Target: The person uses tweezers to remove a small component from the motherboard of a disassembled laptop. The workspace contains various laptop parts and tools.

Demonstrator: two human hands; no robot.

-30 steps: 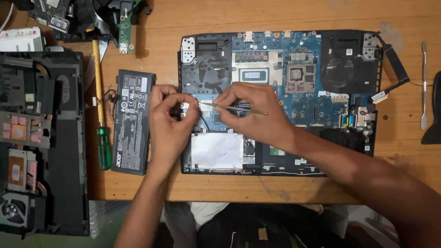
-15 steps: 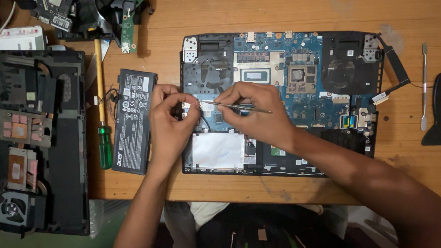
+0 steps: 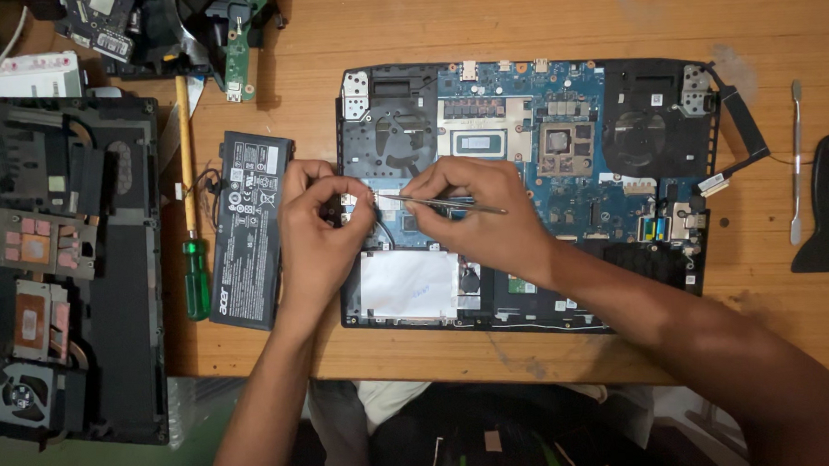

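- My left hand (image 3: 316, 223) sits where it was a second ago, at the left edge of the open laptop (image 3: 524, 191), fingers pinched on something small there; what exactly I can't tell.
- My right hand (image 3: 474, 212) keeps the tweezers (image 3: 441, 202) in a closed pinch, tips pointing left, next to my left fingertips over the blue board.
- Nothing has really moved over the last second: both hands have held the same spot, so the work at that point looks unfinished.
- The battery (image 3: 249, 226) lies on the table just left of my left hand, the green screwdriver (image 3: 191, 205) beside it.
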